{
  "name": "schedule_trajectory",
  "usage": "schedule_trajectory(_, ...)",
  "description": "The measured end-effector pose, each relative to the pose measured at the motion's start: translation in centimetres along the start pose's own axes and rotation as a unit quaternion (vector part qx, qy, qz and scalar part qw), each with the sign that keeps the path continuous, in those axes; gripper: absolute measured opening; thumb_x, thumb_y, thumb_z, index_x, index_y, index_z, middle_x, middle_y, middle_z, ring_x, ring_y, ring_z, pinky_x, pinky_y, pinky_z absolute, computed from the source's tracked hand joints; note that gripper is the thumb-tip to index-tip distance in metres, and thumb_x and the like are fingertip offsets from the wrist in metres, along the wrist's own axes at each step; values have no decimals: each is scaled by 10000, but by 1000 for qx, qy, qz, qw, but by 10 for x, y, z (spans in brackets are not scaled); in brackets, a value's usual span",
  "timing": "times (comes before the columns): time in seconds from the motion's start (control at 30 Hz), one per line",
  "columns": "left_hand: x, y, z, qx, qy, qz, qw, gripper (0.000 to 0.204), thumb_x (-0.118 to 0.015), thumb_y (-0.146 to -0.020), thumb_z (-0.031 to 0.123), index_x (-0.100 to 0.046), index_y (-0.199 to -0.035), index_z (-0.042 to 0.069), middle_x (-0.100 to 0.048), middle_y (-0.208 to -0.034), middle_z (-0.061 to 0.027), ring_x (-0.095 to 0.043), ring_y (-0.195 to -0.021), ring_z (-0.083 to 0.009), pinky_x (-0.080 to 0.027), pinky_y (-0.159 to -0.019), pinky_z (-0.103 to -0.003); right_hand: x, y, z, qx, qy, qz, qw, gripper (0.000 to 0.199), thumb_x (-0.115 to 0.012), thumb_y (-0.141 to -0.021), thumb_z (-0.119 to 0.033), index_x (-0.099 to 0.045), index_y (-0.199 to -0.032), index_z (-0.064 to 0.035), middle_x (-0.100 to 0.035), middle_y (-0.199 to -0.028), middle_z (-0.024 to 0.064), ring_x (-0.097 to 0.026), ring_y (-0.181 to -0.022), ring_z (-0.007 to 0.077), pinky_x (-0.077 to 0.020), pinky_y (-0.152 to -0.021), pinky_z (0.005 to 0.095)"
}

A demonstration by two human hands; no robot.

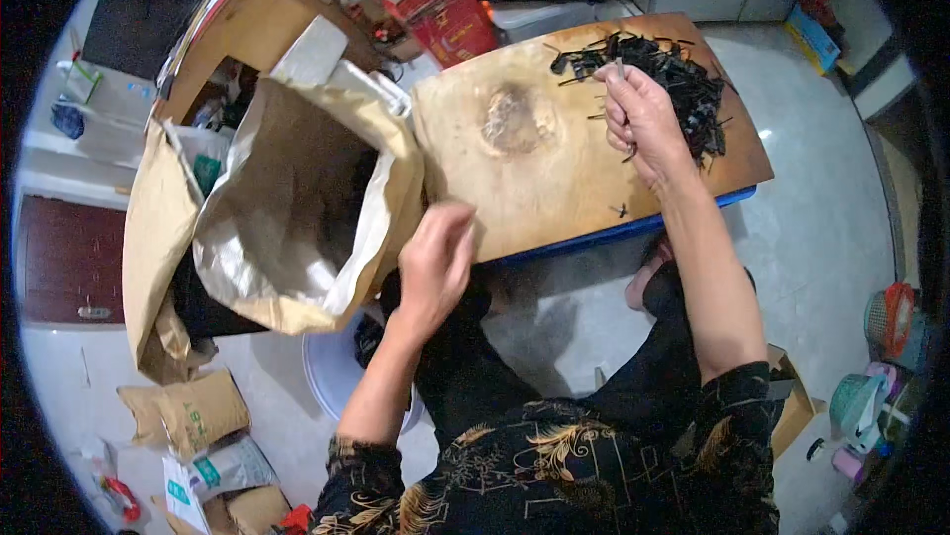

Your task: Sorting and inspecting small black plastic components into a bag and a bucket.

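Note:
A wooden board [465, 179] lies before me, with a worn, scorched-looking patch in its middle. Small black strip-like pieces [698, 104] are heaped at its far right. Over the near side of that heap, my right hand [643, 119] is closed around a thin tool; its narrow grey tip shows above the fingers and a dark end below. The tool's exact kind is hidden. My left hand [435, 258] hovers at the board's left near corner, beside the open paper sack [381, 238]. Motion smears its fingers, and I cannot make out anything in them.
The sack gapes at the left, with a pale lining. Below it stands a whitish tub [327, 387] with dark stuff inside. A red box [450, 15] is behind the board. Several packed bags [203, 411] lie on the floor at lower left; baskets [856, 401] stand at far right.

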State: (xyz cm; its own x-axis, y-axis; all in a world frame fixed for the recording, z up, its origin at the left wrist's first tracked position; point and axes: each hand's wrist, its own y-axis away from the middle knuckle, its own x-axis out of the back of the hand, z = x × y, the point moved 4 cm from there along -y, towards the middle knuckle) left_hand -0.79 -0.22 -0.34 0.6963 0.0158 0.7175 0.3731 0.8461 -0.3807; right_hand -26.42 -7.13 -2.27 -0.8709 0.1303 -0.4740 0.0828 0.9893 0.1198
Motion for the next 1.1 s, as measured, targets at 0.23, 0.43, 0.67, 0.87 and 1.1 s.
schedule_trajectory(0.23, -145, -189, -85, 28, 27, -33, 999, 287, -544, -753, 97, -532, -1033, 35, -579, -848, -171, -584, -752, -308, -461, -685, -382, 4, -6, -12, 2, -42, 31, 999, 174, -459, -918, -222, -494, -919, -52, -361, -555, -44, -275, -395, 23, -248, -361, 176)
schedule_trajectory(0.43, -218, -241, -121, 55, -76, -69, 993, 287, -584, -720, 192, -524, -948, 28, -571, -895, -210, -558, -868, -363, -446, -754, -450, 3, -12, -13, -12, -73, 11, 997, 151, -469, -916, -213, -507, -920, -67, -370, -560, -52, -283, -406, 14, -243, -372, 166)
schedule_trajectory(0.67, -186, -209, -152, 180, -112, -86, 973, 261, -541, -766, 186, -490, -950, 8, -557, -876, -249, -551, -818, -410, -430, -721, -465, -5, -19, -4, 4, -50, 7, 999, 160, -477, -914, -227, -510, -910, -71, -329, -556, -74, -253, -427, 8, -207, -367, 166)
schedule_trajectory(0.87, -127, -141, -83, 111, 137, -54, 983, 205, -519, -778, 59, -466, -972, 15, -568, -766, -152, -580, -683, -228, -457, -610, -335, 9, -36, 25, 28, 189, 24, 981, 163, -491, -907, -234, -527, -845, -88, -359, -558, -74, -251, -429, 5, -198, -363, 170)
schedule_trajectory(1.1, -88, -82, -19, 90, 187, -129, 970, 272, -499, -783, -4, -484, -1045, 66, -577, -761, -104, -560, -612, -147, -456, -563, -274, -13, -13, 34, -130, 134, -80, 979, 183, -522, -886, -262, -548, -872, -82, -396, -547, -52, -292, -385, 16, -186, -319, 177)
